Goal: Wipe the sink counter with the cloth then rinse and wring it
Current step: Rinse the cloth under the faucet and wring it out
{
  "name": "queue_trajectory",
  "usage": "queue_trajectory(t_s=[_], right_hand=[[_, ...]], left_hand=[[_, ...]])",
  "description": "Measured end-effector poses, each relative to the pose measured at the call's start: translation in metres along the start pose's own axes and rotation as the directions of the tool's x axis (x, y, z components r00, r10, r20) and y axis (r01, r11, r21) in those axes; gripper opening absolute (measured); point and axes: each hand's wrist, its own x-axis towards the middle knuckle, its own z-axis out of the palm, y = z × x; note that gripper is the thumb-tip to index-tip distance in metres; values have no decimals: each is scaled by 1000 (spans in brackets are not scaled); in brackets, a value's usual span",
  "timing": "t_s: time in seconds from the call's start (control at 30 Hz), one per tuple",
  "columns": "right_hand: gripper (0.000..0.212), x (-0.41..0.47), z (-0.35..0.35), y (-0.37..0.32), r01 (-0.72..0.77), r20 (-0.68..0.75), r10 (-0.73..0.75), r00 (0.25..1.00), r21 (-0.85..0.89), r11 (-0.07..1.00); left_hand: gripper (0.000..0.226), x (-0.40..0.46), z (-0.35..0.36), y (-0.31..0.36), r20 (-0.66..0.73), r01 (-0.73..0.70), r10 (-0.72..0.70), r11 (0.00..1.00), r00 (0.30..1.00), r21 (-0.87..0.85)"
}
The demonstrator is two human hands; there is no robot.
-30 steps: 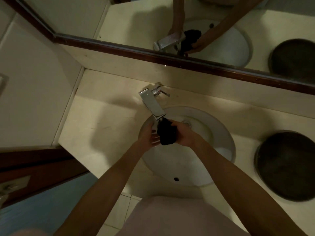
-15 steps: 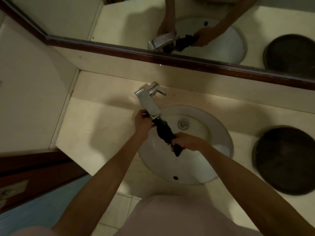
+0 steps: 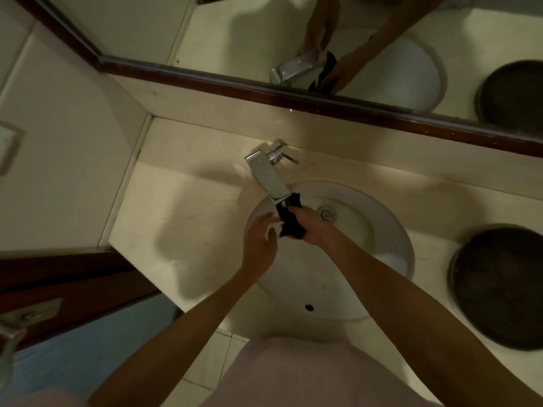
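A dark cloth [image 3: 291, 223] is bunched up just under the spout of the chrome faucet [image 3: 269, 179], over the white round sink [image 3: 382, 230]. My right hand [image 3: 313, 227] is closed around the cloth from the right. My left hand [image 3: 260, 240] sits beside it on the left, fingers spread and touching the cloth's edge. The cream counter [image 3: 182, 218] stretches left of the basin. Whether water is running is hard to tell.
A dark round dish [image 3: 499, 286] rests on the counter at the right. A mirror with a dark wooden frame [image 3: 323, 98] runs behind the faucet. A wall [image 3: 58, 171] closes the left side, with a blue surface [image 3: 88, 348] below.
The cloth was stretched between both hands half a second ago. Now it is bunched in my right hand under the spout, and my left hand has let go and dropped beside it.
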Motion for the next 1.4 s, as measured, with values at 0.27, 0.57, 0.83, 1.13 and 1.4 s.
queue_trajectory(t_s=[0.27, 0.57, 0.83, 1.13, 1.4], right_hand=[[51, -24, -5, -30, -7, 169, 81, 982, -402, 916], [37, 11, 16, 12, 270, -480, -401, 780, -320, 908], [50, 25, 6, 1, 282, -461, -494, 737, -455, 845], [41, 17, 0, 11, 228, -385, -400, 832, -420, 879], [50, 23, -1, -3, 14, -250, -7, 968, 27, 1000]], left_hand=[[13, 56, -7, 18, 282, 466, -406, 863, 869, -195], [46, 56, 28, 36, 306, 272, -302, 952, 903, 139], [44, 60, 25, 39, 415, 607, -521, 789, 746, -98], [20, 75, 7, 18, 257, 509, -456, 836, 852, -207], [10, 48, 3, 24, 264, 460, -381, 795, 886, -396]])
